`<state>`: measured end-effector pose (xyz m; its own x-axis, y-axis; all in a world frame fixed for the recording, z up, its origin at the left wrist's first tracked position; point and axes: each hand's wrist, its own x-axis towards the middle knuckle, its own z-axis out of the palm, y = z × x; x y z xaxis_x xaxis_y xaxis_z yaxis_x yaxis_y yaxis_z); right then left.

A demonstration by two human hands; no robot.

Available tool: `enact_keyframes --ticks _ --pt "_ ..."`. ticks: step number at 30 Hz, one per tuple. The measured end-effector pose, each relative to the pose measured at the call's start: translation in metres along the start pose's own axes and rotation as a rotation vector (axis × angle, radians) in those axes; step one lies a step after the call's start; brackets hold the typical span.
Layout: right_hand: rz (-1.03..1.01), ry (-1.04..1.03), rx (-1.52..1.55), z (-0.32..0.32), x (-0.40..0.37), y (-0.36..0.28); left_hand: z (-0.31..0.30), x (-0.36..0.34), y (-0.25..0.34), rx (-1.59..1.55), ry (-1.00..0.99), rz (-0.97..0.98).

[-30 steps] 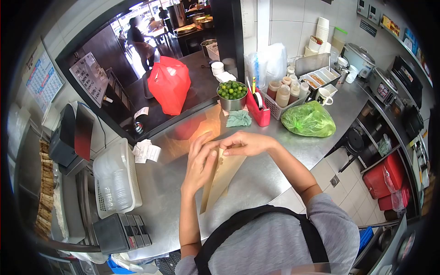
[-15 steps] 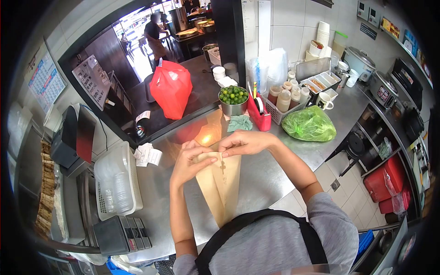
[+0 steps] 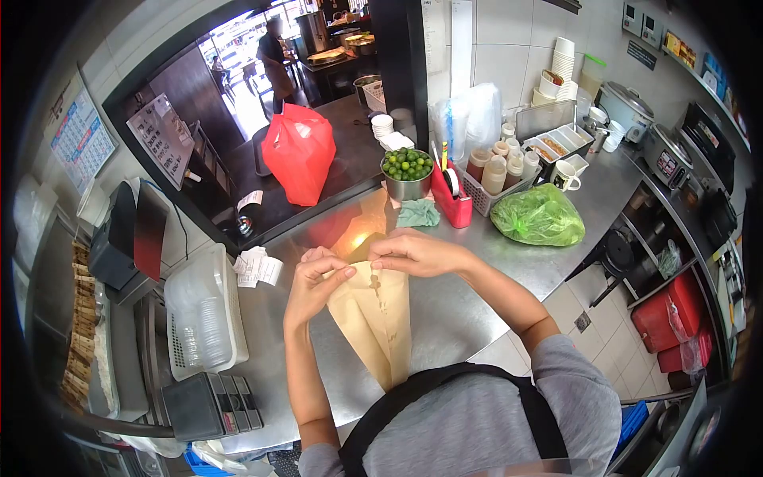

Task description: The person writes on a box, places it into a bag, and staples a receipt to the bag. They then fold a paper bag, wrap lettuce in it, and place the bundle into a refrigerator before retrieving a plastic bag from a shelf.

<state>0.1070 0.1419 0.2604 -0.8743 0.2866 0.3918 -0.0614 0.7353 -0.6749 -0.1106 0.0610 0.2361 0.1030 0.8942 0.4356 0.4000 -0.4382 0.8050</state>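
Observation:
A tan paper bag (image 3: 373,318), creased and marked with a few dark damp spots, stretches from my hands down toward my apron. My left hand (image 3: 318,280) pinches its upper edge on the left. On the right of the same edge, my right hand (image 3: 404,253) grips it between thumb and fingers. Both hands are over the steel counter (image 3: 290,366). Just beyond my right hand lie a folded green cloth (image 3: 419,213) and a metal pot of green limes (image 3: 407,171).
A red plastic bag (image 3: 298,155) stands on the dark pass-through ledge. Left are receipts (image 3: 258,268) and a white basket (image 3: 240,350) of clear containers. Right are a red tape dispenser (image 3: 453,199), sauce bottles (image 3: 494,171) and a green-filled plastic bag (image 3: 537,216). A person (image 3: 274,63) stands beyond the opening.
My hands have moved slightly apart, the left one leftward, and the bag's top edge is spread wider. The person in the far room has shifted and turned.

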Motion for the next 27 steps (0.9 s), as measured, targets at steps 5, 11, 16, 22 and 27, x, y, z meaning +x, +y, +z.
enact_keyframes --ticks 5,11,16,22,27 --pt "0.047 0.023 0.023 0.001 -0.002 0.003 -0.003 -0.007 -0.001 -0.073 0.074 -0.007" --pt "0.279 -0.219 0.330 -0.021 0.000 0.010 -0.017 -0.004 0.006 0.145 0.088 0.092" --pt "0.250 -0.296 0.176 -0.041 -0.001 0.022 -0.036 0.000 0.003 0.138 0.020 0.080" --pt "0.269 -0.309 0.337 -0.038 0.003 0.006 -0.037 0.003 -0.002 0.056 0.034 -0.013" --pt "0.205 -0.370 0.101 -0.034 0.000 0.024 -0.045 0.003 -0.001 0.104 0.000 -0.015"
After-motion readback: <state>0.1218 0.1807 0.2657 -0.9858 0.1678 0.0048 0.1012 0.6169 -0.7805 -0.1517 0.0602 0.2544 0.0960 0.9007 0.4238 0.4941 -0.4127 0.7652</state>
